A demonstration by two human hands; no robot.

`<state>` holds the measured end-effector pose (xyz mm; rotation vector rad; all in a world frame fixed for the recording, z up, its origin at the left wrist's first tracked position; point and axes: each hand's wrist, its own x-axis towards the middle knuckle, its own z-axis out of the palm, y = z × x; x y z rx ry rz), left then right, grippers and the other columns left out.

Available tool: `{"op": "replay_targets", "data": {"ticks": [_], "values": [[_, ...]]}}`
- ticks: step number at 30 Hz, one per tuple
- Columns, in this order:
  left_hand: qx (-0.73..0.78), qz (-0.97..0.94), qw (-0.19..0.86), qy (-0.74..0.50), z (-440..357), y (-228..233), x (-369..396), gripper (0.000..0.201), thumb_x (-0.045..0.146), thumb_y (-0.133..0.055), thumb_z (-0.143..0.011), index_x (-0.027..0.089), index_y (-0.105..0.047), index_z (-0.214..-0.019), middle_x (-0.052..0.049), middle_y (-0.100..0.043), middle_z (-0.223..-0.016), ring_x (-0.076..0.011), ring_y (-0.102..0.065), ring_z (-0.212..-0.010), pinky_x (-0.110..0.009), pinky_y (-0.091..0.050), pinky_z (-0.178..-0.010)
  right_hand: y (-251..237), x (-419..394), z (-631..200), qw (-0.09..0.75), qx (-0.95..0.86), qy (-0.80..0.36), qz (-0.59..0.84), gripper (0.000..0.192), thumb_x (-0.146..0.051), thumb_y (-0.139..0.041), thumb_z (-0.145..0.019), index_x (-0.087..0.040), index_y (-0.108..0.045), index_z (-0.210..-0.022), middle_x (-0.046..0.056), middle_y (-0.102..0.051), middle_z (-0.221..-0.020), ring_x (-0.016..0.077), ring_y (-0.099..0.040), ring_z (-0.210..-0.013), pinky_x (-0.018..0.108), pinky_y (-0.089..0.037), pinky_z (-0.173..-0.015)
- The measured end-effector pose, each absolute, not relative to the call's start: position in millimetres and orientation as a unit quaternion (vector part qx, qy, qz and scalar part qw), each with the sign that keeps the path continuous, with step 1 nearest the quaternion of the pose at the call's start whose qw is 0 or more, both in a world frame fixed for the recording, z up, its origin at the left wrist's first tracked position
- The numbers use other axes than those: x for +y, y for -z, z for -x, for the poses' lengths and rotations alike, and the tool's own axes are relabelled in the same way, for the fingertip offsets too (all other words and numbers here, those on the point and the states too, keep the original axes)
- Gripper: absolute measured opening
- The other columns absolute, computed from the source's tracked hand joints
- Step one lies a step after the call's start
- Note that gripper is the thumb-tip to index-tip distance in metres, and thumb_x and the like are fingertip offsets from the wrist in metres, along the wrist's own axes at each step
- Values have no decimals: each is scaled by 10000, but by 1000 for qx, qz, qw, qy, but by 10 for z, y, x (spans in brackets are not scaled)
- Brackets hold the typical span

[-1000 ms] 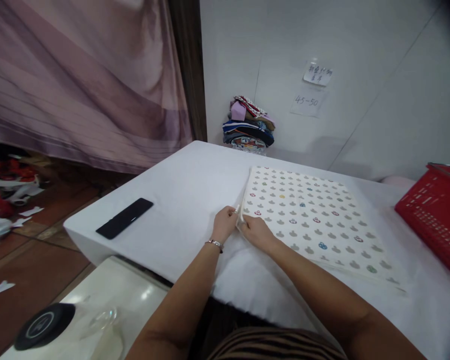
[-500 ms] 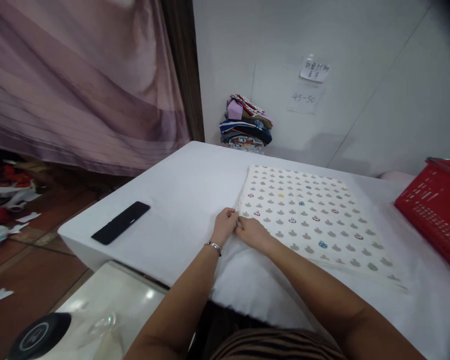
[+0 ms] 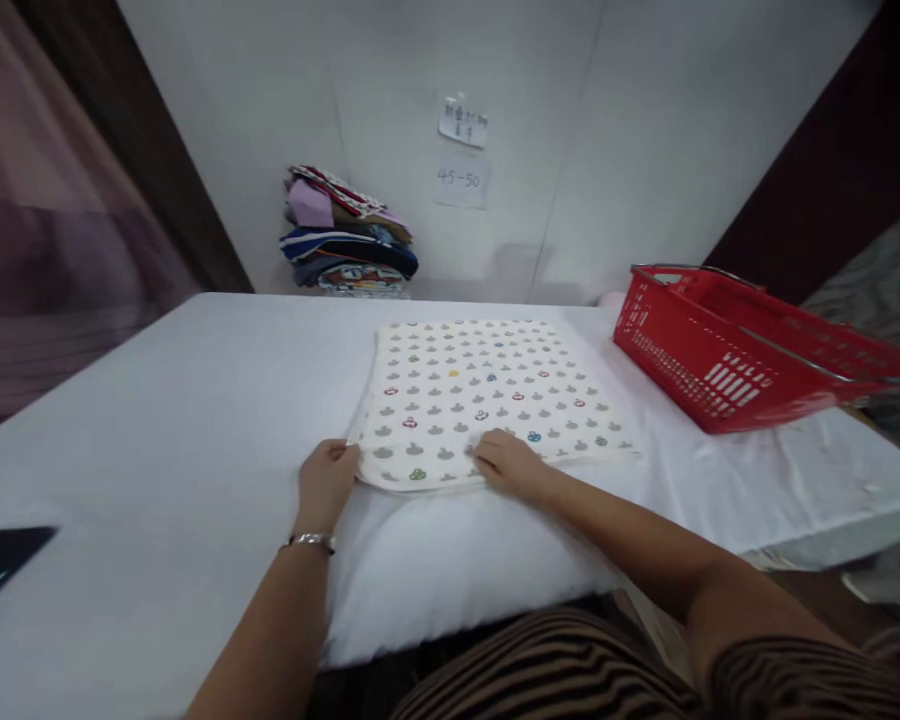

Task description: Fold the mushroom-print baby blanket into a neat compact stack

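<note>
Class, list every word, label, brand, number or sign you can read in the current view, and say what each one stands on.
"45-50": handwritten on the lower paper sheet on the wall.
Upper paper sheet on the wall: two rows of handwritten characters, too blurred to read surely.
Patterned cloth and red basket: no readable text.

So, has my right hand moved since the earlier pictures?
Yes. Judged against the basket, your right hand has moved right, toward it, and away from the cloth's left edge.
</note>
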<state>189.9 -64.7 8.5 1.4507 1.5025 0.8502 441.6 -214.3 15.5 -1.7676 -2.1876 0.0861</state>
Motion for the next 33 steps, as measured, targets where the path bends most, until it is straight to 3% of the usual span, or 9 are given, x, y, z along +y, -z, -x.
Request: {"op": "replay_targets", "data": {"ticks": [6, 12, 15, 18, 24, 28, 33], "values": [[613, -608, 406, -300, -1900, -62, -615, 255, 344, -556, -623, 188, -571, -824, 3, -633, -648, -164, -582, -527, -271, -478, -530, -276, -3065, -5249, 179, -678, -37, 712, 248, -268, -377, -917, -200, -576, -786, 57, -577, -817, 184, -507, -815, 321, -413, -757], [632, -628, 380, -247, -1898, -198, -659, 216, 352, -534, -663, 202, -565, -815, 3, -629, -635, -186, -585, -538, -294, -466, -560, -266, -3250, -5730, 219, -570, -16, 792, 228, -281, -414, -881, -199, -626, -859, 80, -617, -956, 213, -528, -965, 356, -408, -882], [634, -666, 325, -223, -1897, -246, -659, 192, 345, -536, -676, 207, -565, -807, -3, -657, -679, -219, -613, -665, -300, -454, -621, -170, -3318, -5992, 226, -497, -10, 838, 230, -269, -445, -847, -175, -651, -883, 88, -626, -976, 209, -542, -969, 340, -410, -889], [649, -683, 276, -190, -1894, -265, -636, 146, 329, -539, -687, 236, -557, -798, 49, -650, -630, -219, -611, -796, -274, -433, -676, -161, -3405, -6249, 256, -433, -31, 864, 206, -252, -486, -806, -170, -666, -862, 73, -653, -944, 188, -577, -913, 301, -434, -845], [655, -684, 291, -132, -1879, -262, -585, 142, 393, -509, -722, 286, -523, -814, 128, -576, -457, -195, -615, -736, -261, -425, -672, -328, -3422, -6596, 317, -200, -158, 913, 213, -272, -488, -842, -129, -645, -845, 76, -676, -783, 134, -596, -634, 241, -466, -594], [653, -691, 286, -123, -1878, -289, -597, 147, 421, -496, -719, 306, -497, -810, 148, -574, -457, -185, -623, -762, -264, -440, -681, -319, -3321, -6576, 263, -202, -216, 918, 238, -363, -652, -758, -132, -631, -707, 26, -606, -560, 115, -542, -493, 219, -430, -496], [649, -693, 285, -136, -1893, -267, -571, 145, 424, -497, -719, 302, -504, -797, 138, -610, -524, -179, -631, -752, -264, -452, -663, -316, -3232, -6500, 193, -211, -173, 942, 248, -360, -712, -701, -139, -638, -788, 13, -607, -606, 118, -549, -528, 208, -393, -484]]}}
